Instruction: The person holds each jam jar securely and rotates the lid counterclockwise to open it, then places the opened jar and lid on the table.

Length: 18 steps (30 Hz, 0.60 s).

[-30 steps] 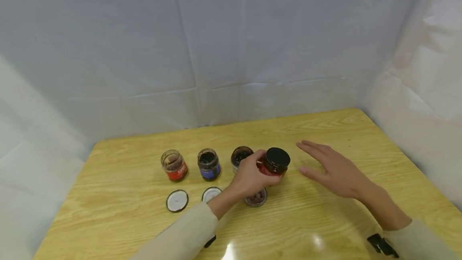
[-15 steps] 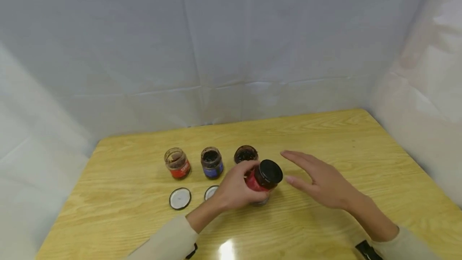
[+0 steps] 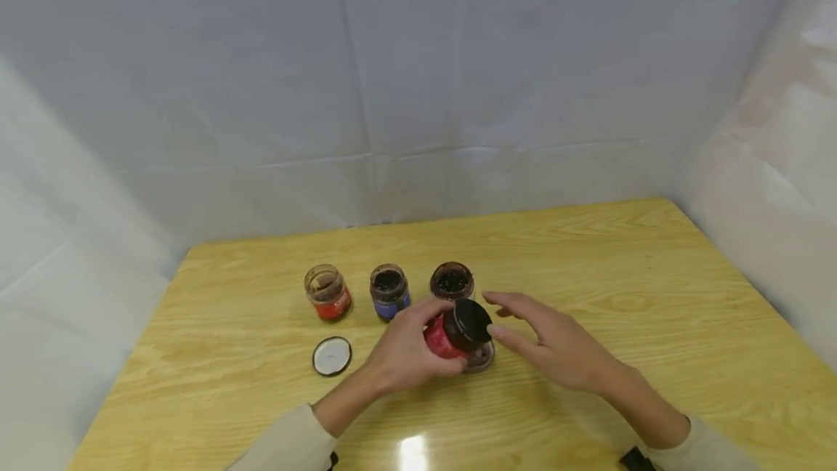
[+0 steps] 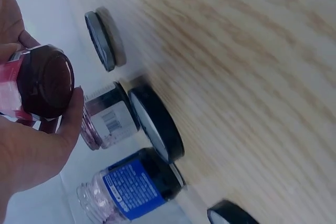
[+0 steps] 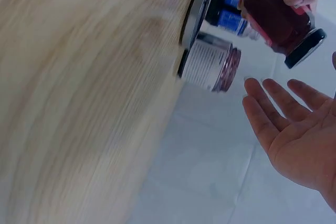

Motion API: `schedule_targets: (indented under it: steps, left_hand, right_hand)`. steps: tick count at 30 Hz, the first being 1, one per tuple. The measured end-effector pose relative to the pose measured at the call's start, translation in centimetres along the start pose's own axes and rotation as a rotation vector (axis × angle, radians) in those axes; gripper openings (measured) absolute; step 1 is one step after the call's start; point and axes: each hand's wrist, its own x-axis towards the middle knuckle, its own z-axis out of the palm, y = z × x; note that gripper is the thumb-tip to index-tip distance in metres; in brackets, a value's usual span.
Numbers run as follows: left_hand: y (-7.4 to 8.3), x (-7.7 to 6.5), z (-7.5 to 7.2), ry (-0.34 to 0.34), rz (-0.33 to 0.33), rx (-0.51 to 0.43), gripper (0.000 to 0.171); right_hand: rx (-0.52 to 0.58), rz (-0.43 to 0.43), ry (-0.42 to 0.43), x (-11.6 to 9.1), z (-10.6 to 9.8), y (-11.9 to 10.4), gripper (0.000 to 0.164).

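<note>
My left hand (image 3: 408, 355) grips a jar (image 3: 439, 340) with a red label round its body, held over the table. That jar is tilted, its black lid (image 3: 472, 321) leaning toward my right hand (image 3: 556, 351). The right hand is held with its fingers extended and thumb apart, fingertips close beside the lid. In the right wrist view a gap shows between the fingers (image 5: 257, 103) and the black lid (image 5: 305, 47). Dark contents fill the held jar (image 5: 275, 11). Its base is turned toward the left wrist camera.
Behind the hands stand an open jar with a red label (image 3: 330, 300), one with a blue label (image 3: 390, 300) and a third (image 3: 453, 280) with dark contents. Upturned lids lie in front: one at left (image 3: 332, 356), a stained one (image 3: 482, 358) under the held jar, another (image 4: 156, 124) hidden in the head view.
My left hand has brought the jar left and toward me, tipping it further to the right. My right hand has moved left, up to the lid.
</note>
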Motion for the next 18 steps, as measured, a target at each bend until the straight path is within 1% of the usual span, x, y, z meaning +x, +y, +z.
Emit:
schedule_targets:
  steps: [4,7,13,18]
  left_hand:
    - [-0.1,-0.4,-0.3,0.003,0.023,0.054,0.06]
    - [-0.2,-0.8,-0.5,0.0,0.023,0.07,0.059]
    - [-0.4,-1.6,-1.1,-0.024,-0.002,0.113,0.059]
    - [-0.6,-2.0,-1.3,-0.023,0.019,0.163,0.06]
  right_hand:
    - [0.051,0.013,-0.008,0.3,0.7,-0.6,0.048]
    - [0.079,0.006,-0.028,0.5,1.2,-1.0,0.05]
    - [0.098,0.012,-0.072,1.0,2.1,-1.4,0.054]
    - [0.1,0.025,-0.068,1.5,2.7,-2.0,0.063]
